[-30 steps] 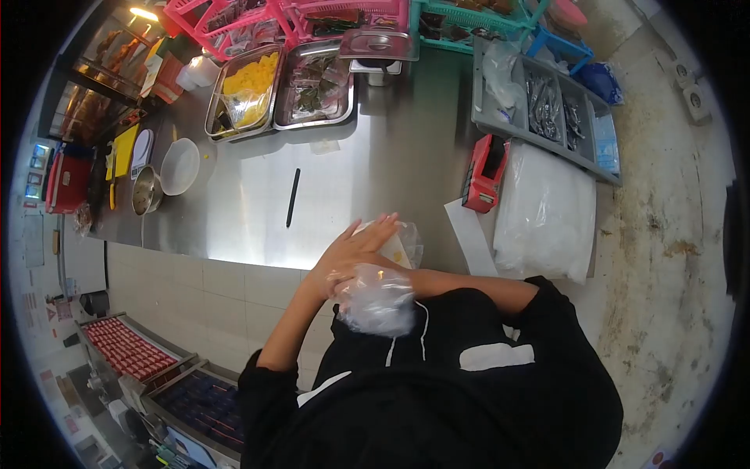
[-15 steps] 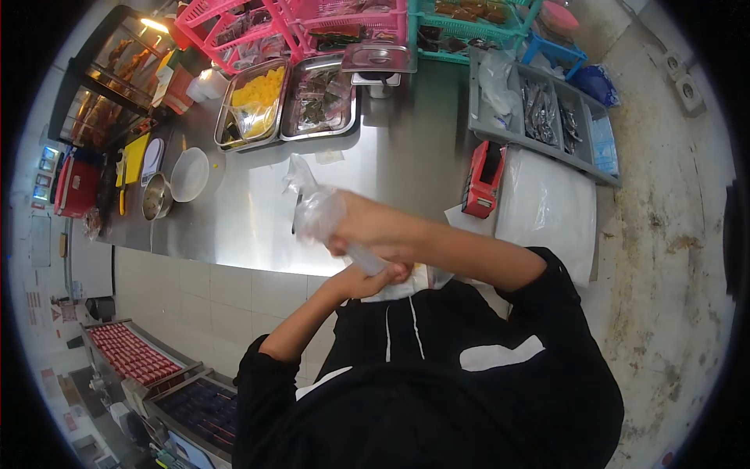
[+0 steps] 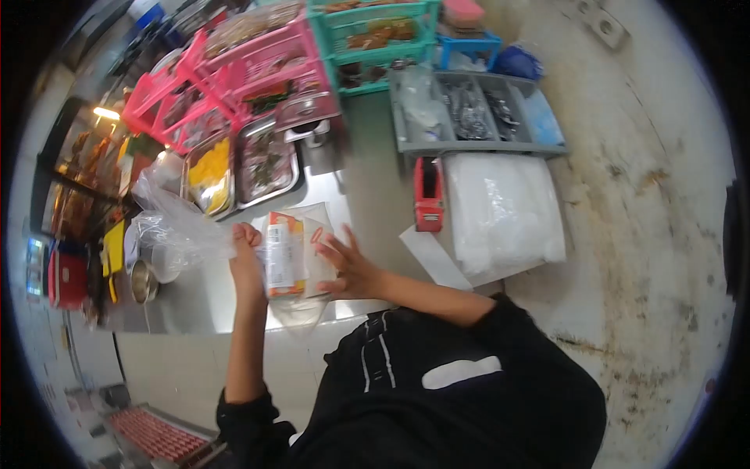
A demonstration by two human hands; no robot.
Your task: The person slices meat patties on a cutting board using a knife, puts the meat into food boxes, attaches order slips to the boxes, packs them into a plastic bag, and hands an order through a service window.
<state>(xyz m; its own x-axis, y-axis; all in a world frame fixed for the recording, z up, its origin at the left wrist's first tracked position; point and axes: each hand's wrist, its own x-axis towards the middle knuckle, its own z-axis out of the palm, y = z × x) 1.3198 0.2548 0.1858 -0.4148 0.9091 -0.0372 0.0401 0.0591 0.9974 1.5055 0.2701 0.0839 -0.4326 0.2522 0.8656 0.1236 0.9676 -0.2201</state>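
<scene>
My left hand (image 3: 246,246) is closed round the gathered neck of a clear plastic bag (image 3: 176,227), whose loose top flares out to the left. Inside the bag's body, right of that hand, is an orange-and-white printed packet (image 3: 283,252) with a white label; its exact kind is unclear. My right hand (image 3: 351,270) has its fingers spread at the packet's right side. By its fingertips a small red loop shows, looking like a rubber band (image 3: 316,234). Whether the fingers hook this loop, I cannot tell.
Metal trays of yellow food (image 3: 209,176) and wrapped greens (image 3: 268,164) stand behind the bag. To the right are a red tape dispenser (image 3: 429,205), a stack of white plastic bags (image 3: 504,211) and a grey cutlery organizer (image 3: 476,146). Bowls (image 3: 144,281) sit at the left.
My hands have come apart from their crossed position over the bag. The bag has moved forward and left over the counter, its top now spread leftward. My right hand's fingers have opened.
</scene>
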